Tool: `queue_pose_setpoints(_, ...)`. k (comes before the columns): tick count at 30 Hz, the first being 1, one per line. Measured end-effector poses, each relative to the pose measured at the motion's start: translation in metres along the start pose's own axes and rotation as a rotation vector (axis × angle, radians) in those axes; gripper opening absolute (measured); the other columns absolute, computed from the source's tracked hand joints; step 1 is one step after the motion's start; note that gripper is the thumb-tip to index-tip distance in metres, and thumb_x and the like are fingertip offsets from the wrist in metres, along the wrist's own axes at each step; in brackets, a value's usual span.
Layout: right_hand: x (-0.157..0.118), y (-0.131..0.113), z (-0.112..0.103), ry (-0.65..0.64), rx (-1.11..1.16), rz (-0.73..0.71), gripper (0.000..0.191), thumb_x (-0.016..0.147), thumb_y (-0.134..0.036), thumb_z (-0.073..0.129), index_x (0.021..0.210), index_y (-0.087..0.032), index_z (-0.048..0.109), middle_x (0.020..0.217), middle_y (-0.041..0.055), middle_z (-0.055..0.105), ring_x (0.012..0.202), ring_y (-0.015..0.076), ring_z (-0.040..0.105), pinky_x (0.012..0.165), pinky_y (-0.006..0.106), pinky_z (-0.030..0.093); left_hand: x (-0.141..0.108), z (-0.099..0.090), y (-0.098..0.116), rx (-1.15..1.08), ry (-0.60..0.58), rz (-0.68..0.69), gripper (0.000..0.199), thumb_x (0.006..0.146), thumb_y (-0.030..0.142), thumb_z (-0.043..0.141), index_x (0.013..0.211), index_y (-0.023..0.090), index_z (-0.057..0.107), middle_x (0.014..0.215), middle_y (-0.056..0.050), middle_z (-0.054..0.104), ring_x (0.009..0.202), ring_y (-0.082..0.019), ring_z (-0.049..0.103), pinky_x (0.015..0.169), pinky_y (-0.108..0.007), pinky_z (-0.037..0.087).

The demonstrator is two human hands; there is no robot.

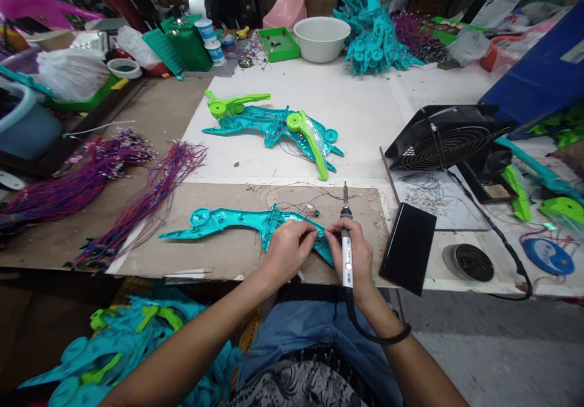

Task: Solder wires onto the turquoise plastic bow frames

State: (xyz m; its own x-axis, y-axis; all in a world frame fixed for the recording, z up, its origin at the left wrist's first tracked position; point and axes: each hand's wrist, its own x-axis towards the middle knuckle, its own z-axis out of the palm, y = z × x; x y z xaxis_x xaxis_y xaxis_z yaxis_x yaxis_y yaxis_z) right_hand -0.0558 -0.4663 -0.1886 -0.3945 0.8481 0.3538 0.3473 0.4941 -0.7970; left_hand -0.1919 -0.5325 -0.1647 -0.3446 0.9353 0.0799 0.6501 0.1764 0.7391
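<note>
A teal plastic shell half [237, 221] lies on the brown board in front of me, thin wires running over it. My left hand [292, 246] is closed in a pinch above its right part; what sits between the fingertips is too small to make out. Close beside it, my right hand [354, 252] carries a soldering iron [347, 255], its metal tip pointing away from me. The right thumb and forefinger also pinch together near the left fingertips, over the shell. A small green circuit board [316, 213] with wires rests at the shell's far edge.
Beyond lies another teal shell with lime-green legs [269, 124]. Red and blue wire bundles [155, 191] spread at left. To the right are a black fan [449, 136], a black phone-like slab [409, 247] and a round tin [469, 262]. Teal parts [137, 346] are heaped below the table edge.
</note>
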Motion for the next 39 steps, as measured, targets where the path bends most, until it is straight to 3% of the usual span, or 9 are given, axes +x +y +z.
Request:
queue_pose_setpoints(22, 0.007, -0.001, 0.002, -0.089, 0.019, 0.069, 0.016, 0.086, -0.03, 0.055, 0.1, -0.023, 0.054, 0.082, 0.0001, 0.068, 0.073, 0.0164, 0.067, 0.07, 0.029, 0.053, 0.002, -0.001, -0.004, 0.279, 0.051, 0.216, 0.018, 0.091, 0.019, 0.051, 0.079, 0.018, 0.064, 0.075, -0.004, 0.062, 0.076, -0.018, 0.053, 0.07, -0.03, 0.043)
queue_pose_setpoints(25, 0.007, -0.004, -0.003, -0.005, 0.041, 0.066, 0.018, 0.087, -0.035, 0.057, 0.099, -0.022, 0.056, 0.088, 0.0019, 0.069, 0.08, 0.017, 0.067, 0.075, 0.03, 0.053, 0.002, -0.001, -0.005, 0.305, 0.052, 0.217, 0.019, 0.091, 0.02, 0.049, 0.08, 0.017, 0.063, 0.075, -0.005, 0.062, 0.076, -0.019, 0.053, 0.07, -0.031, 0.043)
queue_pose_setpoints(28, 0.003, -0.005, -0.016, 0.082, 0.093, 0.022, 0.029, 0.092, -0.042, 0.05, 0.111, -0.022, 0.058, 0.086, 0.0029, 0.067, 0.079, 0.0165, 0.065, 0.076, 0.031, 0.052, 0.002, 0.0, -0.007, 0.332, 0.066, 0.214, 0.018, 0.092, 0.021, 0.048, 0.082, 0.017, 0.063, 0.077, -0.005, 0.062, 0.078, -0.019, 0.055, 0.071, -0.03, 0.043)
queue_pose_setpoints(32, -0.005, -0.01, -0.034, 0.069, 0.158, -0.057, 0.044, 0.093, -0.052, 0.042, 0.116, -0.02, 0.062, 0.095, 0.0079, 0.065, 0.085, 0.0198, 0.063, 0.075, 0.034, 0.052, 0.002, 0.0, -0.008, 0.368, 0.056, 0.227, 0.02, 0.093, 0.021, 0.046, 0.083, 0.017, 0.062, 0.079, -0.006, 0.063, 0.079, -0.019, 0.057, 0.073, -0.03, 0.044)
queue_pose_setpoints(36, -0.016, -0.013, -0.039, 0.059, 0.226, -0.107, 0.014, 0.087, -0.03, 0.06, 0.097, -0.022, 0.067, 0.09, 0.0052, 0.067, 0.086, 0.0203, 0.064, 0.079, 0.036, 0.051, 0.003, -0.001, -0.006, 0.459, 0.043, 0.241, 0.022, 0.093, 0.02, 0.044, 0.082, 0.017, 0.062, 0.078, -0.006, 0.062, 0.077, -0.019, 0.057, 0.071, -0.029, 0.043)
queue_pose_setpoints(39, -0.024, -0.013, -0.036, 0.104, 0.222, -0.108, 0.016, 0.083, -0.013, 0.061, 0.094, -0.023, 0.067, 0.086, 0.0027, 0.067, 0.082, 0.0185, 0.064, 0.077, 0.035, 0.052, 0.003, -0.003, -0.005, 0.52, 0.032, 0.256, 0.023, 0.093, 0.019, 0.044, 0.077, 0.016, 0.061, 0.076, -0.006, 0.061, 0.075, -0.02, 0.056, 0.068, -0.03, 0.042)
